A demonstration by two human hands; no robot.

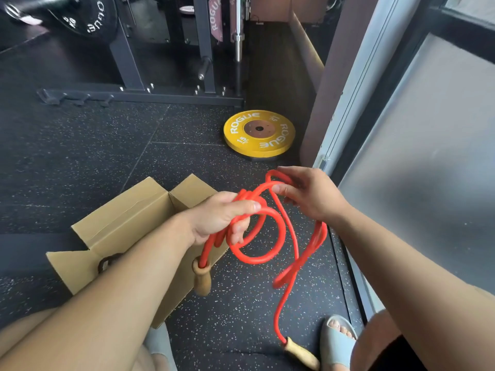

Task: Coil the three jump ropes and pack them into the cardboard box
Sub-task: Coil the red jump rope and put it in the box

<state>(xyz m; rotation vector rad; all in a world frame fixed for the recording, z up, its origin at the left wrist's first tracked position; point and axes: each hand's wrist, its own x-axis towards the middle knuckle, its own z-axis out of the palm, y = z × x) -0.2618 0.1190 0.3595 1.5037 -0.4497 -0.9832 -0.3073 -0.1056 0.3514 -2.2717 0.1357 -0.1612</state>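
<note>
Red rubber-cord jump rope with pale wooden handles (254, 261): mid-coil, held in the air between two bare hands.

Nearest the camera, trails one wooden handle (302, 353) on the black speckled rubber floor (241, 303), just beside a foot in a pale grey slide sandal (338, 341). Rises from there in a slack, kinked run to the right hand (310, 195). Dangles the second wooden handle (201, 279) below the left hand (219, 215), in front of the side wall of the open brown cardboard box (120, 223).

Left hand: fingers curled round a bundle of several gathered loops, thumb laid across the top. Right hand: thumb and fingers pinching a fresh bend of cord, just apart from the left, poised for the next loop.

Looks thick, glossy and springy. Loops uneven in size, one wide ring sagging under the left hand.

Judged as the coiling step for this rope, roughly halfway, with a long tail not yet gathered. Calls next for laying the pinched bend into the left grip, then drawing up the trailing length and the floor handle without snagging, with loops kept small enough for the box.

Behind the left forearm, box with flaps up and a dark ring-like object (107, 262) inside, too hidden to name. Farther off, round yellow weight plate (259, 133) flat on the floor. Beyond it, dark steel rack (128, 65).
</note>
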